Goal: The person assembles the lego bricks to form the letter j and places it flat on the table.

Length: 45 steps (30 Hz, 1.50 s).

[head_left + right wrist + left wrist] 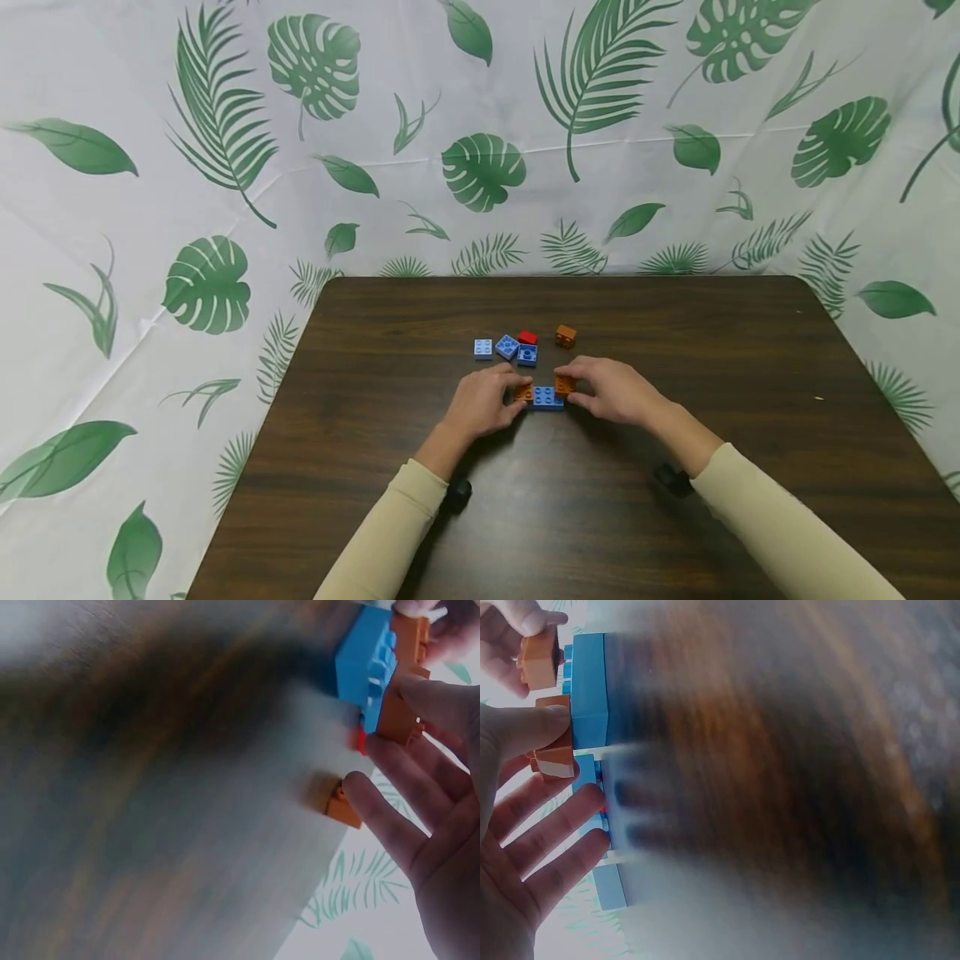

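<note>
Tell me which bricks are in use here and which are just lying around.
In hand: blue brick, left orange brick at left hand, right orange brick at right hand.
Lying about: light blue brick, red brick, lone orange brick.

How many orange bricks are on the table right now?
3: one loose orange brick behind the hands, one in the right hand's grip, one at the left hand, both at the blue brick. Fingers may hide more.
</note>
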{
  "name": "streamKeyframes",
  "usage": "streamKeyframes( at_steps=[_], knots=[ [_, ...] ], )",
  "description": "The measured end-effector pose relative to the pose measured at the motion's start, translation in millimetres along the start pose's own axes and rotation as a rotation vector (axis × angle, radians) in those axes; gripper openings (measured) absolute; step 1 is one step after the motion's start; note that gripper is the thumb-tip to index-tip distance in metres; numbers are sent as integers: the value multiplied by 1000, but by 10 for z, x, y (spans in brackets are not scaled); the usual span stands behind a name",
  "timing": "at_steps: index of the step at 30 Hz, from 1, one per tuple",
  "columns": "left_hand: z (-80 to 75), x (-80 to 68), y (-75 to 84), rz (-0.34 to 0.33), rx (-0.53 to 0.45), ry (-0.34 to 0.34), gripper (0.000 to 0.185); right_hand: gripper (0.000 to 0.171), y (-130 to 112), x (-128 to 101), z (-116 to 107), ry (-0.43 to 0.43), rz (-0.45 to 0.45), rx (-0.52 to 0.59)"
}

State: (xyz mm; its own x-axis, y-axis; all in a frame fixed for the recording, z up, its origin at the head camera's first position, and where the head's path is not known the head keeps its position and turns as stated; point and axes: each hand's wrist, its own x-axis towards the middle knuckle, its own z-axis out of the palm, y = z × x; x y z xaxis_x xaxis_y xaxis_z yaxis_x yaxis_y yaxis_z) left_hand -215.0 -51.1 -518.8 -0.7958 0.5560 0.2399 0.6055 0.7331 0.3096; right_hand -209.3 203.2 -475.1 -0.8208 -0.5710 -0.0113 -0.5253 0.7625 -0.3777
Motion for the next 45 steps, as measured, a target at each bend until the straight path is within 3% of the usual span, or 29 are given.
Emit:
streamKeyframes(
  at_steps=[7,20,34,45],
  knots=[
    [25,5,4,5,6,8,38,45,8,-40,125,1,-26,-53],
    [17,-6,-2,29,-19,19,39,43,20,-5,158,22,-37,-90],
    [113,14,-29,-48,-115,24,38,42,-37,8,187,10,-2,-130],
    [85,32,-23,-39,-88,9,39,39,9,73,104,-53,-46,-107]
  ],
)
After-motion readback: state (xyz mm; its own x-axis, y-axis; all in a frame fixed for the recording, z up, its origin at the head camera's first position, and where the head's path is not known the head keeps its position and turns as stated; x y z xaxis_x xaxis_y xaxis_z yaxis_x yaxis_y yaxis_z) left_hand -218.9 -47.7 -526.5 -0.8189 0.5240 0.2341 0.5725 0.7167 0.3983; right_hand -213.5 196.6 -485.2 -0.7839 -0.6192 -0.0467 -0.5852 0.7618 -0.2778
